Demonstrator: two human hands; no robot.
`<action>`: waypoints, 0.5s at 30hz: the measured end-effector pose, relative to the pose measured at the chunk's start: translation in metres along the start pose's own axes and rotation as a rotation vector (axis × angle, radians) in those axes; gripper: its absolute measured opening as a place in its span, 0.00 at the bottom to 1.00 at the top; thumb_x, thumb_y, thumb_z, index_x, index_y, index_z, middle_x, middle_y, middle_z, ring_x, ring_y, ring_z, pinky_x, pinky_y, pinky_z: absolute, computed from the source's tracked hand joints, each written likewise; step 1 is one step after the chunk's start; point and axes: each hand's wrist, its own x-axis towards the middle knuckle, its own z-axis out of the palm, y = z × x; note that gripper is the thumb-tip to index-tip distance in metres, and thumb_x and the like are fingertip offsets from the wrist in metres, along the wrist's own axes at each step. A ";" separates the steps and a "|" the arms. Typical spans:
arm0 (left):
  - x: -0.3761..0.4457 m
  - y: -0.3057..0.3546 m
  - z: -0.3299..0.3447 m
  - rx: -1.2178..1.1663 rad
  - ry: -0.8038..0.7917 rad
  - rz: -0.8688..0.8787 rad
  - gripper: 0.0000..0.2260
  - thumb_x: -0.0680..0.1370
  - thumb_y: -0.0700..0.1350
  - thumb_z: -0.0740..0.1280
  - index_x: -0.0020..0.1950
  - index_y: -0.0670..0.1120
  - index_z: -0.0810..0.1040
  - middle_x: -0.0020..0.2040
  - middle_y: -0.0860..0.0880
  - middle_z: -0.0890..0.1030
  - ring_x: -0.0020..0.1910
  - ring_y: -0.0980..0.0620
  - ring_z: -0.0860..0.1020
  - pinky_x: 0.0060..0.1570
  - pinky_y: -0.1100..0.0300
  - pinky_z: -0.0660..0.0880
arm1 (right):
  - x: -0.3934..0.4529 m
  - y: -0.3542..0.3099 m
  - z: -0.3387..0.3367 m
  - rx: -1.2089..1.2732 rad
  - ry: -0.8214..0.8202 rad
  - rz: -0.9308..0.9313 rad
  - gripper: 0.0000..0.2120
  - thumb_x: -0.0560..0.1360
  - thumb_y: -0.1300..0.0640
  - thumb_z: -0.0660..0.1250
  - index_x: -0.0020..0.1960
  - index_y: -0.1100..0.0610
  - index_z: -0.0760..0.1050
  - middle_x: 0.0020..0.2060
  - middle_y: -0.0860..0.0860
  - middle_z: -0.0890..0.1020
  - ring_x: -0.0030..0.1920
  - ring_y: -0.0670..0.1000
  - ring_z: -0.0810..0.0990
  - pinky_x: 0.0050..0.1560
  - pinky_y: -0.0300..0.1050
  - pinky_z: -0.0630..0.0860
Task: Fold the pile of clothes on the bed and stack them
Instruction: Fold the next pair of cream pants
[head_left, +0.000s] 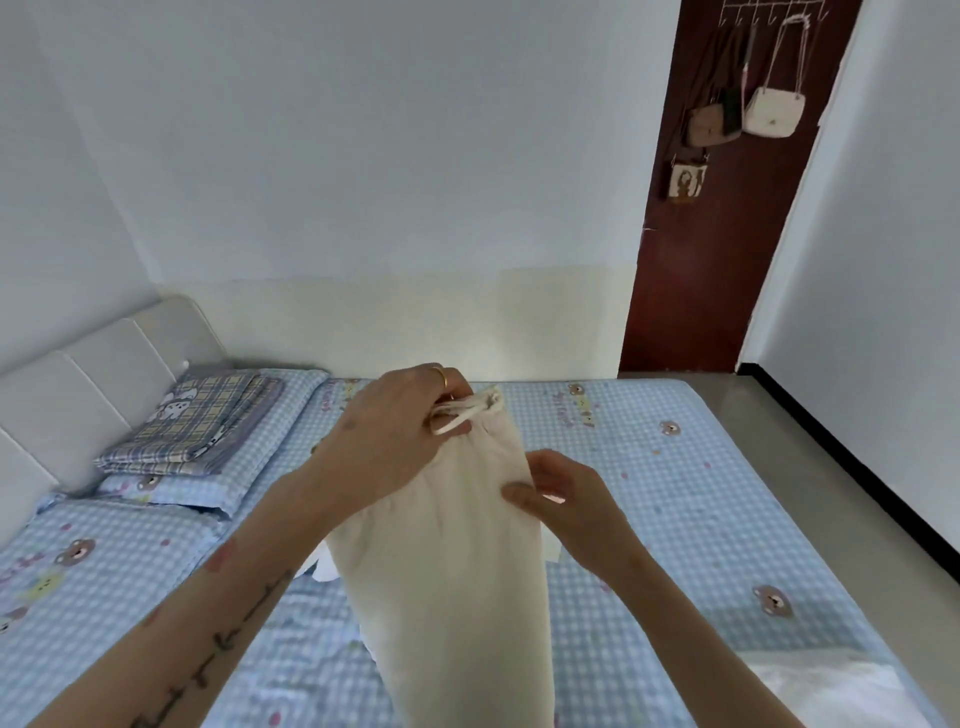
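A cream drawstring garment (447, 561), likely trousers, hangs lifted above the bed (675, 493), which has a blue checked sheet. My left hand (395, 421) grips its bunched waistband and drawstring at the top. Lower down, my right hand (561, 499) pinches the garment's right edge. A bit of white cloth (324, 566) shows on the bed behind the garment, mostly hidden. At the bottom right corner lies another white cloth (831, 686).
A folded plaid blanket (197, 421) rests on a pillow (171, 491) by the padded headboard (78, 384) at left. The wall runs along the bed's far side. A dark red door (701, 260) with hanging bags (769, 109) stands at the right, with bare floor beside the bed.
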 end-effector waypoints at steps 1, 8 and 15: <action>-0.001 0.004 0.000 -0.008 0.003 -0.004 0.03 0.73 0.45 0.70 0.46 0.52 0.78 0.42 0.55 0.80 0.43 0.52 0.77 0.44 0.56 0.73 | -0.005 0.006 -0.004 -0.012 -0.003 0.018 0.03 0.73 0.57 0.71 0.41 0.54 0.78 0.38 0.49 0.82 0.43 0.49 0.80 0.50 0.47 0.76; 0.000 0.048 0.001 -0.086 0.010 -0.029 0.04 0.74 0.48 0.69 0.48 0.51 0.80 0.42 0.53 0.81 0.43 0.54 0.78 0.44 0.58 0.73 | -0.020 0.010 -0.041 0.035 0.057 -0.028 0.11 0.76 0.59 0.67 0.36 0.49 0.76 0.30 0.43 0.76 0.33 0.42 0.72 0.36 0.32 0.68; -0.002 0.056 0.010 -0.274 0.080 -0.160 0.01 0.74 0.50 0.68 0.44 0.54 0.79 0.34 0.59 0.80 0.36 0.63 0.76 0.34 0.73 0.68 | -0.016 -0.006 -0.078 -0.015 0.115 -0.072 0.09 0.76 0.50 0.65 0.38 0.48 0.78 0.30 0.43 0.76 0.32 0.41 0.71 0.32 0.31 0.67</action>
